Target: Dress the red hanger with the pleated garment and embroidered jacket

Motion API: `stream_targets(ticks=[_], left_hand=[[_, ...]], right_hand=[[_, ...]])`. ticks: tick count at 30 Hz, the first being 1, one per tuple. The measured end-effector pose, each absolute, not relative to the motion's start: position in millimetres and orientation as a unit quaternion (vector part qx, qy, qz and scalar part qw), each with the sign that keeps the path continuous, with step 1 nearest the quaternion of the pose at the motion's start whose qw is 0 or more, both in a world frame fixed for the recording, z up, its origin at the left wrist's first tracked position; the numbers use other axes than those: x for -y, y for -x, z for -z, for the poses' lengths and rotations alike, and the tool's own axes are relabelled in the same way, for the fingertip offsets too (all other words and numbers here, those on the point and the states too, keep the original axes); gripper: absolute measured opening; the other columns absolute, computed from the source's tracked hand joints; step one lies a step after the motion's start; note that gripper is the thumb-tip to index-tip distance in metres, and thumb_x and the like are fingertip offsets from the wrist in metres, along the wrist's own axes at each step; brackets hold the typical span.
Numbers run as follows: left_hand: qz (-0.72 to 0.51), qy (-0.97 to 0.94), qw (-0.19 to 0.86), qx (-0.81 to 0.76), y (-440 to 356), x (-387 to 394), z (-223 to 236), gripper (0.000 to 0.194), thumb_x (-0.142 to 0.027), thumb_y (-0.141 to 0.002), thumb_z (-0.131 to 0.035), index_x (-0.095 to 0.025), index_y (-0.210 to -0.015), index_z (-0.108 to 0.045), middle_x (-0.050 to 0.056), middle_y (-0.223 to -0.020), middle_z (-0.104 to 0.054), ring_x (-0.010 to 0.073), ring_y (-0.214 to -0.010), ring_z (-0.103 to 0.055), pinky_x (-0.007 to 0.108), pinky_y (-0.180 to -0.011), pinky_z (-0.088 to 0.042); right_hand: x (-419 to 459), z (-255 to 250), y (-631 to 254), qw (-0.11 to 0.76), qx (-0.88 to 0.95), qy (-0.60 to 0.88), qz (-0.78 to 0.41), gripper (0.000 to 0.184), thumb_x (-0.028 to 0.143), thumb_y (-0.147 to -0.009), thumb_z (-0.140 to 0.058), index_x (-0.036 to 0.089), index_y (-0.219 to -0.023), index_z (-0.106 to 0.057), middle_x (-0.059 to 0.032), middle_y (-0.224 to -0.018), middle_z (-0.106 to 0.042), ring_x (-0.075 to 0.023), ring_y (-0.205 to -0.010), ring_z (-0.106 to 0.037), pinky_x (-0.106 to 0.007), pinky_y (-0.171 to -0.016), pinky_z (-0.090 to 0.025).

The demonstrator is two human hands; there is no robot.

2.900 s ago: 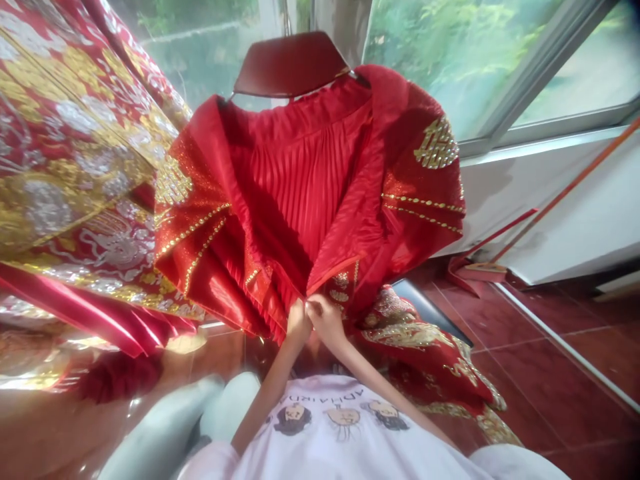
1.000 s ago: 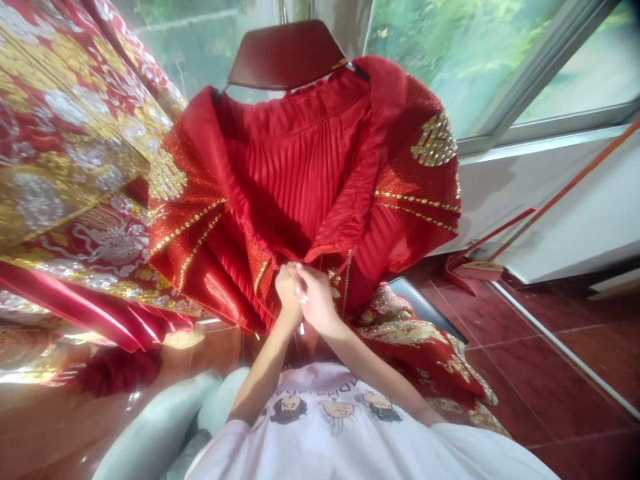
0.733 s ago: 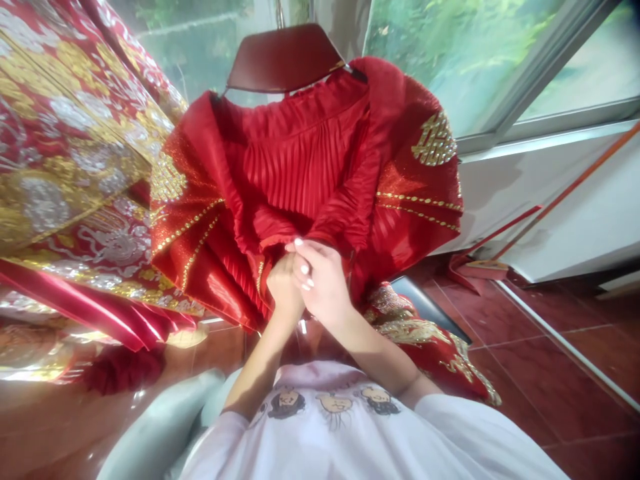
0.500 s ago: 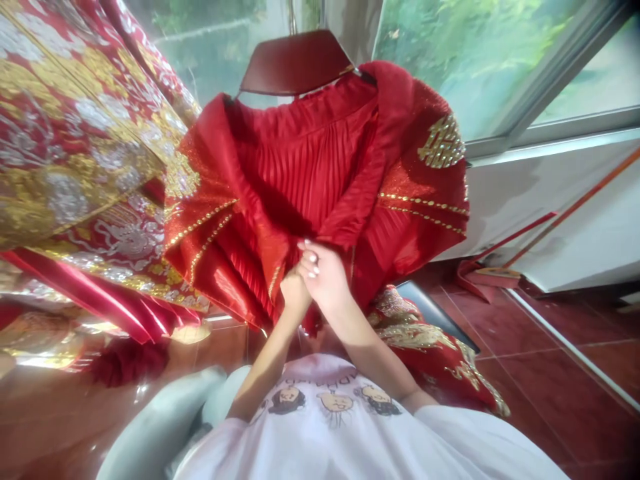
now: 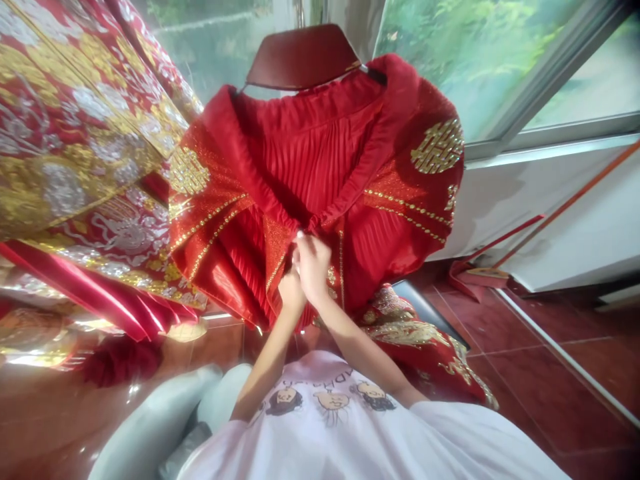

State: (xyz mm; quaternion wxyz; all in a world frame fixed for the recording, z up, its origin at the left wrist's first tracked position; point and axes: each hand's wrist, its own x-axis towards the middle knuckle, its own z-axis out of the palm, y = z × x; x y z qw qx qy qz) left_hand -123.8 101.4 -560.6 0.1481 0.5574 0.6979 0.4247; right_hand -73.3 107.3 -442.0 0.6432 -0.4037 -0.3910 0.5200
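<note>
A red pleated skirt [image 5: 310, 147] with gold beaded lines and gold emblems hangs from a clip hanger with a dark red top [image 5: 304, 59]. Its waistband sags open at the front and looks gathered there. At that low front point my right hand [image 5: 315, 268] is closed, fingers pinching the waistband's edge. My left hand [image 5: 291, 291] is closed just below and to the left, pressed against the right one. Fabric and the right hand partly hide its fingers, but it seems to grip the same skirt.
Red garments with gold and silver embroidery [image 5: 75, 133] hang at the left. An embroidered red cloth [image 5: 425, 340] lies low at the right, by a dark flat panel [image 5: 433, 310]. A red dustpan [image 5: 465, 280] stands near the wall under the window [image 5: 465, 73]. A pale grey rounded form [image 5: 155, 420] is at lower left.
Both hands have moved slightly up, still together. The waistband front has become more gathered and narrower, and the skirt's right side has drawn a little inward.
</note>
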Motion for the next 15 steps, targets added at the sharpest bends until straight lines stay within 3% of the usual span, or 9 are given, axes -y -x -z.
stream_targets(ticks=[3, 6, 9, 12, 15], left_hand=[[-0.372, -0.547, 0.154, -0.734, 116.2, -95.7, 556.1, 0.018, -0.017, -0.086, -0.056, -0.009, -0.084, -0.071, 0.011, -0.061, -0.063, 0.0247, -0.063, -0.065, 0.034, -0.067, -0.051], [-0.341, -0.555, 0.155, -0.743, 114.5, -92.3, 549.4, 0.020, -0.020, -0.084, -0.055, -0.009, -0.086, -0.072, 0.014, -0.065, -0.067, 0.0258, -0.062, -0.065, 0.034, -0.066, -0.051], [-0.336, -0.566, 0.154, -0.737, 120.9, -89.8, 543.1, 0.027, -0.021, -0.087, -0.050, -0.007, -0.097, -0.070, 0.015, -0.070, -0.068, 0.0255, -0.061, -0.065, 0.034, -0.066, -0.049], [-0.356, -0.582, 0.167, -0.712, 129.3, -85.2, 536.2, 0.029, -0.026, -0.091, -0.046, -0.009, -0.094, -0.069, 0.013, -0.073, -0.069, 0.0224, -0.062, -0.064, 0.031, -0.064, -0.049], [-0.486, -0.563, 0.217, -0.633, 130.2, -76.8, 526.6, 0.037, -0.034, -0.096, -0.038, -0.013, -0.101, -0.068, 0.010, -0.088, -0.071, 0.0189, -0.076, -0.067, 0.026, -0.068, -0.050]], right_hand=[[-110.8, 447.6, 68.9, 0.636, 0.480, 0.460, -0.392, 0.032, 0.044, -0.081, -0.060, 0.014, -0.070, -0.057, 0.0028, -0.055, -0.047, -0.0075, -0.052, -0.042, -0.021, -0.054, -0.035], [-114.3, 449.8, 61.9, 0.606, 0.552, 0.472, -0.324, 0.028, 0.037, -0.085, -0.055, 0.014, -0.071, -0.058, 0.0004, -0.058, -0.052, -0.0084, -0.054, -0.043, -0.022, -0.056, -0.035], [-106.9, 459.5, 46.2, 0.564, 0.623, 0.423, -0.337, 0.032, 0.034, -0.088, -0.050, 0.014, -0.062, -0.052, 0.0000, -0.055, -0.050, -0.0082, -0.053, -0.042, -0.021, -0.055, -0.033], [-88.3, 482.9, 23.9, 0.498, 0.682, 0.404, -0.352, 0.033, 0.031, -0.086, -0.051, 0.014, -0.058, -0.050, 0.0016, -0.050, -0.046, -0.0071, -0.048, -0.039, -0.020, -0.051, -0.030], [-71.3, 509.2, 6.4, 0.466, 0.683, 0.417, -0.377, 0.032, 0.032, -0.085, -0.051, 0.015, -0.058, -0.051, 0.0025, -0.048, -0.044, -0.0065, -0.044, -0.037, -0.019, -0.048, -0.029]])
